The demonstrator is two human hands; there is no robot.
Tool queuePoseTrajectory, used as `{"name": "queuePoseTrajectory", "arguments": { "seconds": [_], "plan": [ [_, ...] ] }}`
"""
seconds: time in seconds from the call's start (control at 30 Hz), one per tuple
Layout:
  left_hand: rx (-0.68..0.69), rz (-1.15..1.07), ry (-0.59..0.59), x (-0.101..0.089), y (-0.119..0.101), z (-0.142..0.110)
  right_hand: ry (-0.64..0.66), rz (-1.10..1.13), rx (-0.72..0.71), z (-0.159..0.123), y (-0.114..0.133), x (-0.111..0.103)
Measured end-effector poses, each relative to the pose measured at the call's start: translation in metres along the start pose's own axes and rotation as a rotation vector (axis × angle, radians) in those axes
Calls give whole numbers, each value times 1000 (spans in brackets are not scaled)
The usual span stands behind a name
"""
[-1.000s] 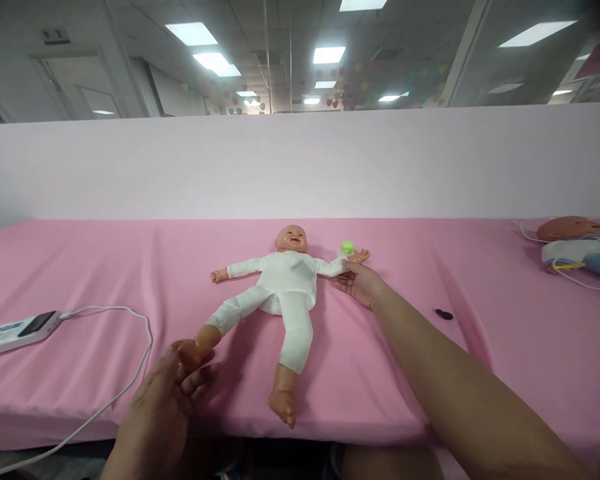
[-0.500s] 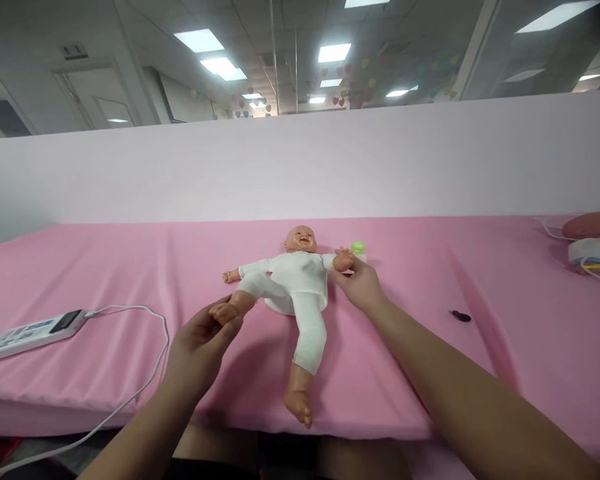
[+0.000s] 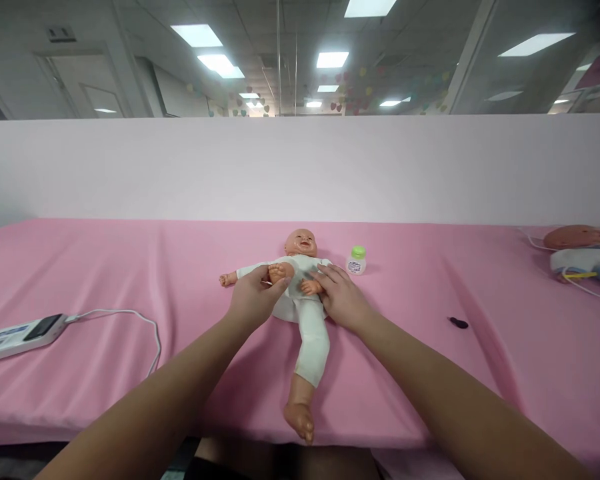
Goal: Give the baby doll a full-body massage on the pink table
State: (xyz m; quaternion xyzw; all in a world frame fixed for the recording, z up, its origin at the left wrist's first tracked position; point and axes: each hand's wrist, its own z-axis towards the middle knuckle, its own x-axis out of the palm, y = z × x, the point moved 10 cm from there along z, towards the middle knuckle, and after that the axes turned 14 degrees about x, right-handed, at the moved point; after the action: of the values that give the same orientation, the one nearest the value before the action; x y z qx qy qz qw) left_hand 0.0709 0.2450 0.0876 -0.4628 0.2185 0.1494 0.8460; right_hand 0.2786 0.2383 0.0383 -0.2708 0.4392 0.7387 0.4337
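Observation:
A baby doll [image 3: 312, 347] in a white bodysuit lies on its back, head toward the wall. My left hand [image 3: 256, 293] is closed round the doll's raised foot [image 3: 280, 271] and holds it over the belly. Across the doll's chest, its other-side arm is folded, with the small doll hand [image 3: 311, 287] lying near the raised foot. My right hand [image 3: 344, 295] lies over that arm, fingers curled on it, hiding most of the sleeve. The second leg stretches toward the near edge, and the far-left arm lies out sideways.
A jar with a green lid [image 3: 357, 260] stands right of the doll. A small black object [image 3: 459, 323] lies farther right. Another doll [image 3: 580, 237] with tubes is at the far right. At left lies a power strip [image 3: 25, 339] with a white cable on the pink sheet [image 3: 190, 267].
The doll's left-hand foot has been lifted and bent up to the belly. My right hand has brought the doll's arm inward across its chest, uncovering the jar.

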Motion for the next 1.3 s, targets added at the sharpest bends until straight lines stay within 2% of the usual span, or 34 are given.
{"name": "queuePoseTrajectory", "arguments": {
  "seconds": [0.1,0.17,0.33,0.47,0.57,0.77,0.9,0.97,1.03,1.1,1.17,1.23,1.3],
  "plan": [
    [2,2,-32,-15,-6,-15,-47,104,18,2,-5,-13],
    [-4,-18,-69,-30,-11,-33,-74,233,109,4,-20,-24],
    [-61,-44,-182,-63,-12,-96,-158,466,595,3,-100,-43],
    [-130,-46,-305,-80,3,-145,-243,656,809,-2,-150,-44],
    [-117,-93,-242,-79,13,-167,-269,781,858,-1,-169,-39],
    [28,-116,-73,-74,5,-180,-245,714,831,-1,-176,-41],
    [67,-149,-32,-62,-7,-174,-170,539,831,-2,-167,-42],
    [38,-158,-76,-61,-9,-166,-168,447,811,-2,-153,-46],
    [-24,-144,-141,-62,-10,-152,-176,396,726,1,-128,-52],
    [-64,-132,-182,-62,-13,-131,-169,392,545,5,-91,-55],
    [-53,-156,-161,-53,-19,-105,-144,359,303,6,-48,-54],
    [-54,-149,-144,-44,-20,-80,-91,263,89,2,-11,-44],
    [-73,-119,-139,-33,-14,-60,-24,150,-51,-3,12,-30]
  ]
}}
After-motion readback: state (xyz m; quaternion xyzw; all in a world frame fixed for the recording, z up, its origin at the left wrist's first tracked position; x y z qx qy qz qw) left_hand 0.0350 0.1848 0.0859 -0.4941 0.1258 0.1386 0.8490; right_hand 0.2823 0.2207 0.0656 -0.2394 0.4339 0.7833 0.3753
